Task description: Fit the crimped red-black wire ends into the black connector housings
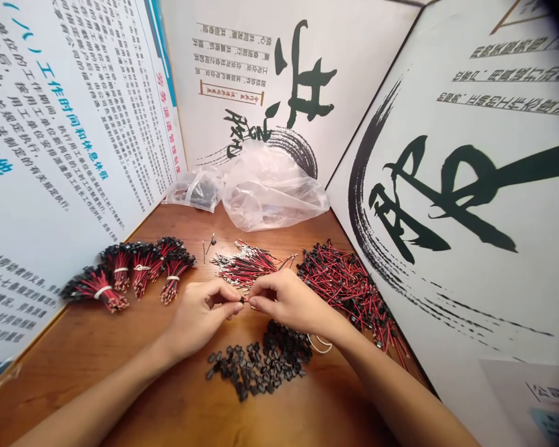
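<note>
My left hand and my right hand meet over the middle of the wooden table. Between the left thumb and fingers is a small black connector housing, mostly covered by the fingertips. My right hand pinches close against it, seemingly on a thin wire whose length is hidden. Just beyond the fingers lies a pile of loose red and black wires with bare metal ends. On the near side, a heap of loose black connector housings spreads over the tabletop.
Wires with black connectors form a large pile at the right. Several banded wire bundles sit at the left. Clear plastic bags rest at the back. White printed panels enclose the table. A white loop lies by the housings.
</note>
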Tool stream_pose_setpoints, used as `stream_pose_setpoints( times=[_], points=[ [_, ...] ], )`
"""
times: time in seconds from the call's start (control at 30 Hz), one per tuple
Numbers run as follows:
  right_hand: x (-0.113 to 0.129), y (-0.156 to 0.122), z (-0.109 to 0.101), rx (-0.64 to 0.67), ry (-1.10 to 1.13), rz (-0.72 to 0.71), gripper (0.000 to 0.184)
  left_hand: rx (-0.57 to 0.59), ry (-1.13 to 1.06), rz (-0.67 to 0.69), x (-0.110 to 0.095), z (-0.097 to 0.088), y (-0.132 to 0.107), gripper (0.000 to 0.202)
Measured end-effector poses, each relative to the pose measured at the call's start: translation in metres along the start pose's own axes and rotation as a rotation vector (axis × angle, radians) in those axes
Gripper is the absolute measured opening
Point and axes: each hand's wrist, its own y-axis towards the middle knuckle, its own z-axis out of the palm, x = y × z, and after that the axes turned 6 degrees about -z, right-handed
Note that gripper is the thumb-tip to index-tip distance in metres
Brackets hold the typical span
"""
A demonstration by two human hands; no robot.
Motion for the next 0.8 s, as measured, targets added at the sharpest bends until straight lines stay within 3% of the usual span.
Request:
stream_pose_setpoints(
  times=[0.2,0.33,0.4,0.47,0.57,0.63,0.8],
  points=[
    [-0.002,-0.001,-0.009,0.086,-0.267,-0.072,0.014,-0.03,0.106,-0.051,0.004,-0.002,0.0,0.007],
    [-0.008,-0.006,-0.037,0.104,-0.53,-0.054,0.019,-0.084,0.135,-0.053,0.002,-0.006,0.005,0.01],
    [-0.015,-0.014,-0.056,0.086,-0.637,0.08,0.02,-0.095,0.164,-0.041,0.0,-0.007,0.007,0.011],
    [-0.021,-0.023,-0.074,0.1,-0.722,0.307,0.019,-0.079,0.213,-0.035,-0.001,-0.006,0.008,0.013],
    [-0.022,-0.032,-0.085,0.152,-0.844,0.551,0.019,-0.022,0.298,-0.03,-0.002,-0.002,0.006,0.013],
    [-0.018,-0.03,-0.079,0.199,-0.834,0.484,0.02,0.023,0.349,0.0,-0.002,0.001,0.004,0.013],
    [-0.014,-0.012,-0.035,0.311,-0.666,0.025,0.017,0.115,0.462,0.063,0.0,0.002,0.002,0.013]
  ],
)
